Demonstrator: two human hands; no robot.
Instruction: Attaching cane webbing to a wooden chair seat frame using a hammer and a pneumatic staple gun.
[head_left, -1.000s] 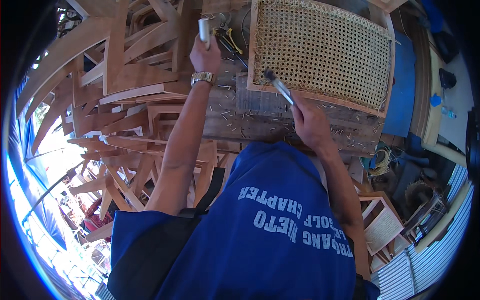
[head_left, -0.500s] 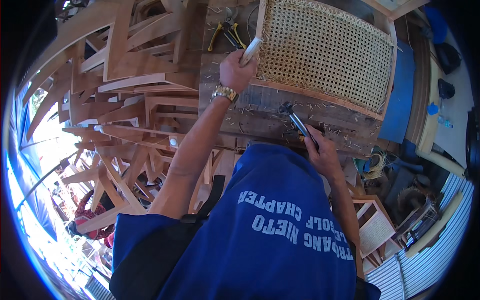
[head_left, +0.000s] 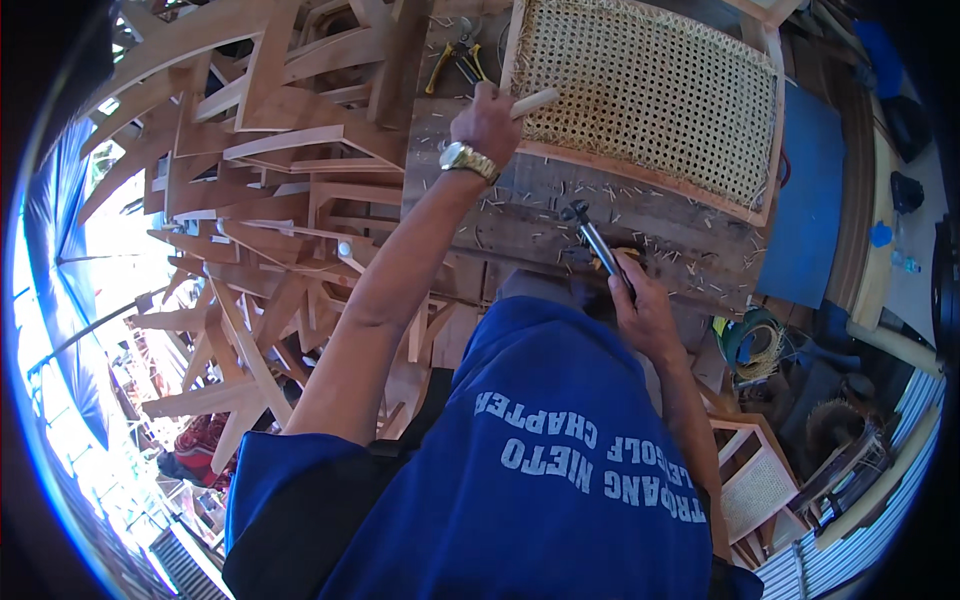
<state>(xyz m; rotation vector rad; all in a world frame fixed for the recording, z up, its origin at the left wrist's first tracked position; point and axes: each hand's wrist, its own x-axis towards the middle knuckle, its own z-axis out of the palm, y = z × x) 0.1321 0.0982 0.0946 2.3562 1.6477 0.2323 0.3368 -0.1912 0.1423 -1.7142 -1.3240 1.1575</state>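
Observation:
My left hand [head_left: 487, 127], with a gold watch at the wrist, is closed around a short pale wooden stick [head_left: 535, 102]. The stick's free end lies over the left part of a woven cane panel [head_left: 650, 100] set in a wooden frame [head_left: 640, 180]. In my right hand [head_left: 643, 305] is a hammer [head_left: 592, 240], gripped by its dark handle. Its metal shaft slants up to the left, and its head is over the bench just in front of the frame. Part of the handle is hidden by my fingers.
Yellow-handled pliers [head_left: 457, 62] lie on the wooden bench [head_left: 440, 215], left of the panel. Cane scraps are scattered along the bench. Wooden chair frames [head_left: 300, 180] are piled at left. A blue sheet [head_left: 808, 195] is at right, near a coil of cane [head_left: 762, 345].
My left hand has turned, so the stick now points right over the cane instead of up along the frame's left edge. My right hand with the hammer has barely moved.

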